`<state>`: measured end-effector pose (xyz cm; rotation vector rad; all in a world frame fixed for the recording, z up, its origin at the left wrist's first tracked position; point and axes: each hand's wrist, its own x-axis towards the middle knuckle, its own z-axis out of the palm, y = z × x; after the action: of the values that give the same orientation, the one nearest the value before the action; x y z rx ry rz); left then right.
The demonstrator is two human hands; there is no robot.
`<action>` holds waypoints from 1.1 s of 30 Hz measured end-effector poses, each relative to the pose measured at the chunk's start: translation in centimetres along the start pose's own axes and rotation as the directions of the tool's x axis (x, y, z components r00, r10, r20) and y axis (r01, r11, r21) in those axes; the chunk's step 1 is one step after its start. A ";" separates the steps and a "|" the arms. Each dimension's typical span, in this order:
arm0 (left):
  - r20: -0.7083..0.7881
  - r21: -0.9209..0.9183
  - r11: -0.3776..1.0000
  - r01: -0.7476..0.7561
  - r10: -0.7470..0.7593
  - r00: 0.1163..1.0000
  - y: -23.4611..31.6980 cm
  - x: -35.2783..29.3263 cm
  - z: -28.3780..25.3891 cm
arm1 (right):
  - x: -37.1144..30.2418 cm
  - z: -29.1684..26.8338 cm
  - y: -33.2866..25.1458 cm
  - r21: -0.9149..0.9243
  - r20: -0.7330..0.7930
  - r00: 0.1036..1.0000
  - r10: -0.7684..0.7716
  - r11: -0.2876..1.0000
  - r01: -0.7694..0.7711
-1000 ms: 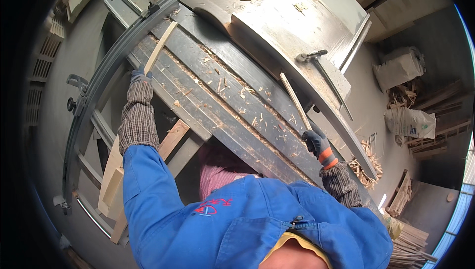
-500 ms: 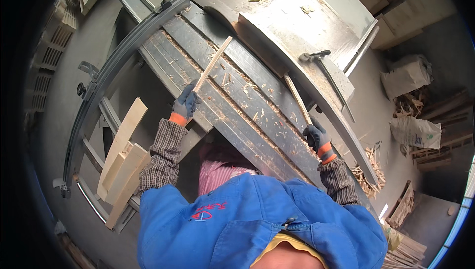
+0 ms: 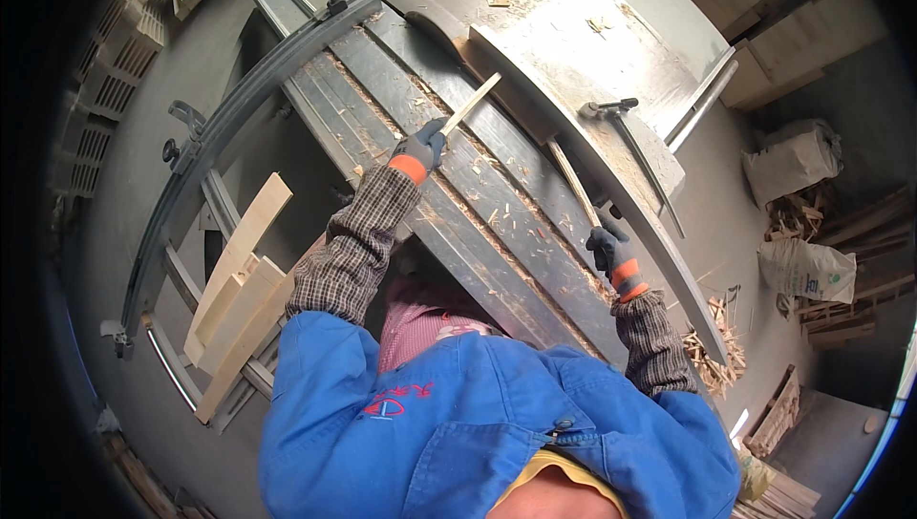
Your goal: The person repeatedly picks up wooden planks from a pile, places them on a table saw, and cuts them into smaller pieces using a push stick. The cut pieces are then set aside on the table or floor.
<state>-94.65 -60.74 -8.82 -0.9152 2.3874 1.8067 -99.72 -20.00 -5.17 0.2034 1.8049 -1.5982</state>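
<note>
My left hand [image 3: 420,148], in a dark glove with an orange cuff, grips a thin wooden strip [image 3: 473,104] that points up toward the curved guard of the saw table [image 3: 497,3]. My right hand [image 3: 611,254], gloved the same way, holds a second thin wooden strip [image 3: 571,180] lying along the machine bed. Both strips rest over the dark grooved sliding bed [image 3: 497,223], which is strewn with wood chips. Blue jacket sleeves and checked cuffs cover my forearms.
Pale wooden boards [image 3: 234,280] lean on a frame at the lower left. A curved dark rail [image 3: 220,137] runs along the bed's left side. A clamp [image 3: 611,108] sits on the table. White sacks [image 3: 802,271] and wood scraps [image 3: 716,347] lie on the floor at right.
My left hand has swung rightward and upward across the bed with its strip, from the left rail to near the guard. The right hand has stayed almost still.
</note>
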 end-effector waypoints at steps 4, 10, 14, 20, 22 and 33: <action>-0.007 0.171 0.985 0.017 -0.016 1.000 -1.1 2.3 0.9 | 0.3 -0.4 -0.5 0.010 0.024 0.999 -0.021 1.000 0.021; -0.015 0.074 0.995 -0.069 0.070 0.997 -0.9 -1.5 0.7 | 0.8 -1.2 -1.8 -0.064 0.025 0.999 -0.022 0.998 0.024; 0.008 0.050 0.999 -0.001 0.000 1.000 2.0 -2.8 0.0 | 0.7 -1.0 -2.1 -0.056 0.023 1.000 -0.017 0.998 0.018; -0.036 0.024 0.999 0.046 -0.045 0.998 2.1 -1.6 -1.5 | 0.8 -0.9 -1.5 -0.025 0.040 0.999 -0.012 1.000 0.013; -0.007 -0.023 0.999 0.049 -0.049 0.999 1.5 -1.2 -1.6 | 1.1 -1.3 -1.3 -0.018 0.043 0.999 -0.017 1.000 0.017; -0.002 0.066 0.996 0.062 -0.062 0.998 2.4 -1.0 -2.1 | 0.9 -1.4 -2.1 -0.037 0.048 0.999 -0.011 0.999 0.013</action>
<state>-94.20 -61.72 -5.64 -0.9712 2.3749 1.6953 -102.10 -19.48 -4.08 0.1368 1.8006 -1.5637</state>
